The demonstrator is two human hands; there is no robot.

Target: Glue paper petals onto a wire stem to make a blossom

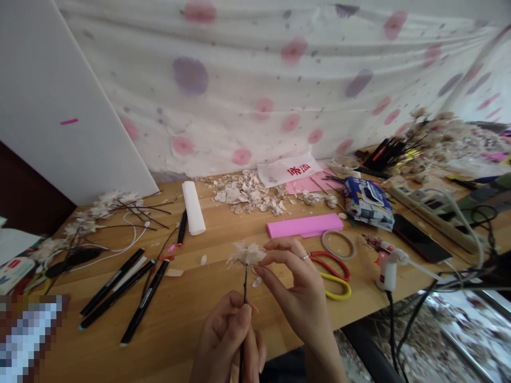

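The person's left hand [231, 335] and right hand [297, 287] are bare, with slender, tapering fingers [282, 256]. A slim, silvery ring [304, 257] encircles one finger of the right hand. The right forearm [325, 356] is also bare down to the lower edge. Dark clothing [285, 367], blackish-blue, shows in part between the arms, its cut too hidden to tell.

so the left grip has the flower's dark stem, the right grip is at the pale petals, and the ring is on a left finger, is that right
One slip: the head view shows the ring on a finger of the right grip. The left grip does have the dark stem, with the right at the pale petals.
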